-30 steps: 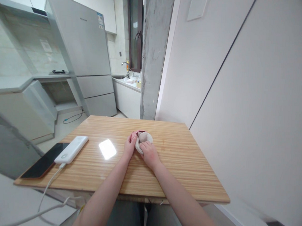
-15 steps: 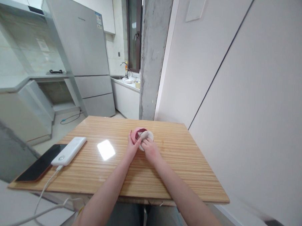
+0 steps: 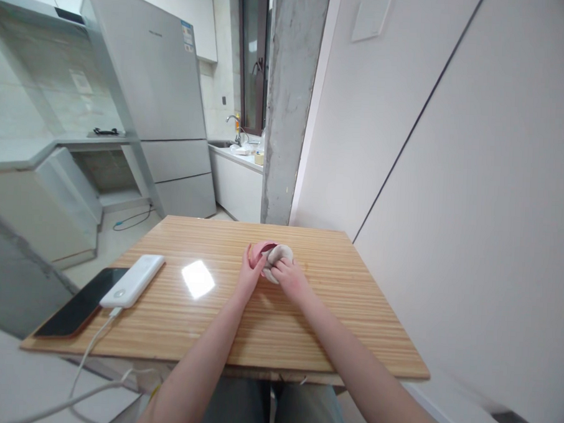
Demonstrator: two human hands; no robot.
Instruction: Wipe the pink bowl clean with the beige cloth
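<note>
Flat black phone (image 3: 72,311) and white rectangular power bank (image 3: 134,280) on striped wood-grain table (image 3: 352,327), left hand (image 3: 250,275) clamped on curved pink piece (image 3: 258,250) mid-table, right hand (image 3: 291,280) pinching adjoining off-white rounded piece (image 3: 283,251), tall silver refrigerator (image 3: 161,75) beyond.

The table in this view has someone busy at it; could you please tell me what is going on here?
A person is handling a pink and off-white item with both hands at the wooden table. The left hand holds its pink side, and the right hand grips its off-white side. Toward the table's left edge lie a dark phone and a white device with a cable plugged in.
</note>
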